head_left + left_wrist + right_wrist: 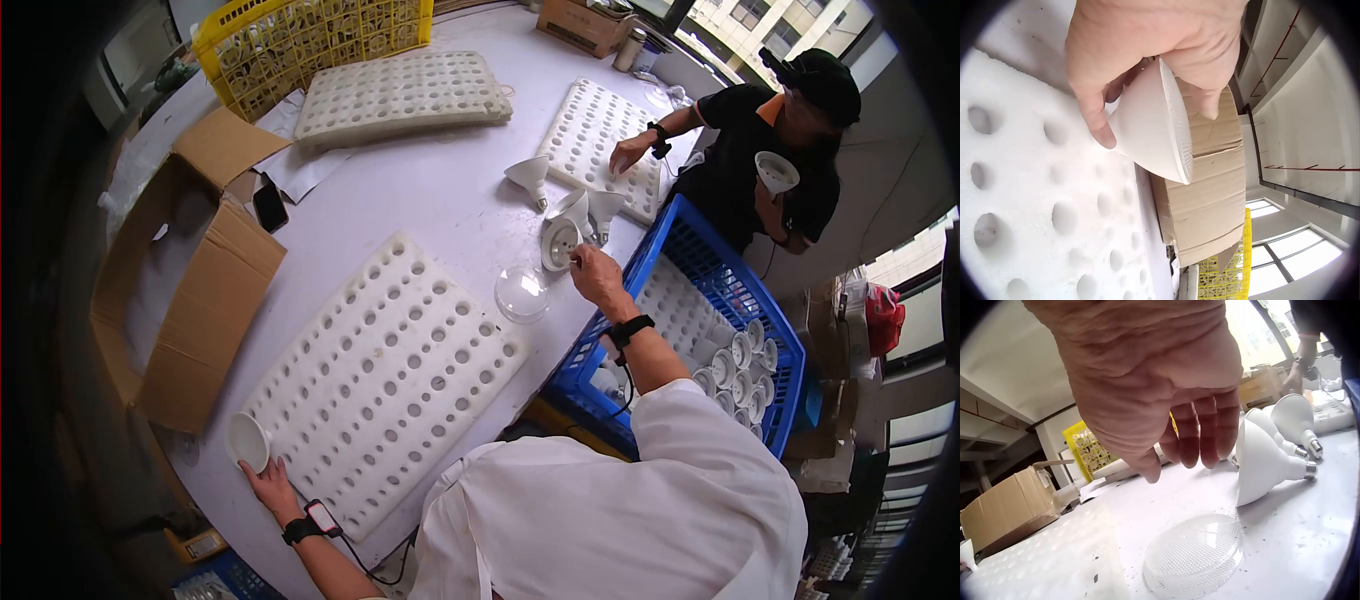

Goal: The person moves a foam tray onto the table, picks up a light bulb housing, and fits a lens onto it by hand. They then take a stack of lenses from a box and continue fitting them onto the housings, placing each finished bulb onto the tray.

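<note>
At the near left corner of the perforated white foam board, my left hand grips a white cone-shaped reflector bulb; its textured round face shows in the left wrist view. My right hand is over the table at an open-faced white bulb housing lying on its side. Its fingers hang loosely beside the housing's rim in the right wrist view. A clear dimpled lens cover lies on the table below that hand. Other white bulb housings with screw bases lie just beyond.
To the right is a blue crate with foam and several bulbs. Another person holds a bulb across the table by a second foam board. An open cardboard box, phone, stacked foam and yellow crate stand left and back.
</note>
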A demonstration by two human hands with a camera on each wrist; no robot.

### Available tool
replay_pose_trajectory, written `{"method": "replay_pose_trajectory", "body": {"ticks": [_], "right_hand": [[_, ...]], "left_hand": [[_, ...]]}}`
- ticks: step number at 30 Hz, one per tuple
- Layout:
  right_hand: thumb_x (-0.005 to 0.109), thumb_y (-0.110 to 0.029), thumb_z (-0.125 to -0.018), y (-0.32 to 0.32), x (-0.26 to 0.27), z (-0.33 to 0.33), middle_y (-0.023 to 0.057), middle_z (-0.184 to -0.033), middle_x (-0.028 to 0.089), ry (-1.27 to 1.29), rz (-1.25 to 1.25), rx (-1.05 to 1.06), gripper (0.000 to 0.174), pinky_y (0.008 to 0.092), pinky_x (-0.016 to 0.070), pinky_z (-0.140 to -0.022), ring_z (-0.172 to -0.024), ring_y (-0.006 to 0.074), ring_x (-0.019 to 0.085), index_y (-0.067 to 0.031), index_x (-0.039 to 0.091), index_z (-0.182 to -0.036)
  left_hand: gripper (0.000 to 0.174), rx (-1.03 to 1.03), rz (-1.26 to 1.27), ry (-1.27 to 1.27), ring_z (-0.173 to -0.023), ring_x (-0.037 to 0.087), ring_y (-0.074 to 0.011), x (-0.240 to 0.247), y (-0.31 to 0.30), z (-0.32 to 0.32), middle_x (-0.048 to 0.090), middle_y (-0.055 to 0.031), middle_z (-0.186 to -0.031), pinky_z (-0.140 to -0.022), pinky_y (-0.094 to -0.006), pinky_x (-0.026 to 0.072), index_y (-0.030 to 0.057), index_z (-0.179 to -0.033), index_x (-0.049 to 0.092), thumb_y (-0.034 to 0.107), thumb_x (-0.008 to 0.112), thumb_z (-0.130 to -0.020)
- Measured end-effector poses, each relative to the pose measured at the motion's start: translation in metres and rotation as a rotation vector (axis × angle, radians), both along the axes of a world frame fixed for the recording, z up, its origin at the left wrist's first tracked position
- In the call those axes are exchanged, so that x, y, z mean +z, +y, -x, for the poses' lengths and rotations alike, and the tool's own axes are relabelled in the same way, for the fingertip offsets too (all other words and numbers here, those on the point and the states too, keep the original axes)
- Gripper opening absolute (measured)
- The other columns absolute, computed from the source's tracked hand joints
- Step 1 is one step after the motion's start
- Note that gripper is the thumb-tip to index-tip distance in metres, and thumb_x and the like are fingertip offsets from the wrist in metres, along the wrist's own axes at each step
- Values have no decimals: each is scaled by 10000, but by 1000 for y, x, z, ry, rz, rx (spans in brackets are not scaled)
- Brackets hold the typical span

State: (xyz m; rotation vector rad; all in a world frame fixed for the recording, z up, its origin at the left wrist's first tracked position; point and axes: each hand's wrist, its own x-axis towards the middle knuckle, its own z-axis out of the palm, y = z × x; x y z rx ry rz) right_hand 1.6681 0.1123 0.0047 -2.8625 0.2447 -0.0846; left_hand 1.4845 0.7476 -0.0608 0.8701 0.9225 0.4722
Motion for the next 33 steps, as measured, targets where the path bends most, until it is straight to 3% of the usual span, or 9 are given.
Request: {"method": "replay_pose_trajectory", "body": {"ticks": [6, 11, 18, 22, 24, 26, 29, 31, 33], "right_hand": [[682, -94, -681, -73, -53, -32, 174, -1080, 616, 101, -94, 57, 445, 390, 461, -883, -1006, 340, 586, -69, 587, -1116], [746, -103, -613, -83, -83, -54, 143, -956, 666, 138, -197, 148, 420, 388, 479, -820, -928, 310, 621, -73, 649, -1020], [684, -192, -724, -54, -52, -43, 204, -1005, 616, 92, 73, 63, 375, 460, 472, -798, -959, 398, 572, -28, 559, -1038], [704, -119, -725, 29, 3, -17, 176, -943, 638, -209, -401, 324, 367, 392, 493, -740, -867, 343, 626, -23, 584, -1059], [692, -78, -710, 92, 17, 1, 149, -883, 676, 3, -635, 450, 303, 329, 506, -714, -824, 258, 660, -11, 630, -999], [714, -122, -704, 148, 15, 26, 140, -921, 676, 307, -856, 549, 329, 326, 508, -741, -867, 246, 655, -21, 633, -1006], [731, -197, -701, 201, 15, 58, 174, -1084, 615, 123, -753, 1009, 507, 396, 496, -815, -967, 345, 607, -57, 556, -1157], [723, -213, -710, 221, 13, 70, 177, -1096, 604, 79, -849, 1020, 469, 406, 495, -812, -973, 354, 596, -72, 571, -1132], [702, -210, -736, 226, 16, 76, 174, -1075, 610, 93, -890, 1057, 371, 403, 505, -765, -914, 352, 609, -75, 601, -1066]], "left_hand": [[532, 149, -150, 176, -1166, 482, -228, -23, -41, 60, 445, -102, -1350, -862, -334, 375, 40, -1296, 411, 378, 486, -892], [389, 29, -128, 161, -1039, 579, -257, -9, -98, 80, 570, -145, -1190, -695, -302, 463, 11, -1157, 498, 321, 515, -921], [347, -226, -282, 169, -871, 649, -197, 19, -147, 76, 664, -145, -1005, -622, -257, 508, -37, -893, 643, 304, 577, -901], [333, -628, -242, 69, -938, 628, -148, 36, -182, 38, 640, -116, -1073, -778, -250, 521, -23, -1100, 578, 123, 681, -820], [580, -824, -185, -88, -1227, 465, -236, 41, -212, 2, 488, -185, -1292, -948, -325, 447, -26, -1272, 415, 108, 709, -791], [767, -1050, -295, -131, -1309, 358, -264, 61, -240, -29, 381, -184, -1390, -1034, -359, 346, -15, -1361, 287, 150, 738, -764], [676, -1154, -379, -22, -1187, 475, -212, 80, -264, -55, 507, -112, -1277, -994, -332, 375, 43, -1278, 447, 209, 784, -716], [600, -1003, -450, -149, -1078, 534, -203, 62, -268, -51, 576, -81, -1166, -968, -328, 396, 64, -1207, 523, 228, 793, -697], [524, -843, -964, -277, -1099, 538, -269, 44, -267, -42, 573, -109, -1188, -969, -392, 406, 70, -1174, 552, 199, 744, -705]]}}
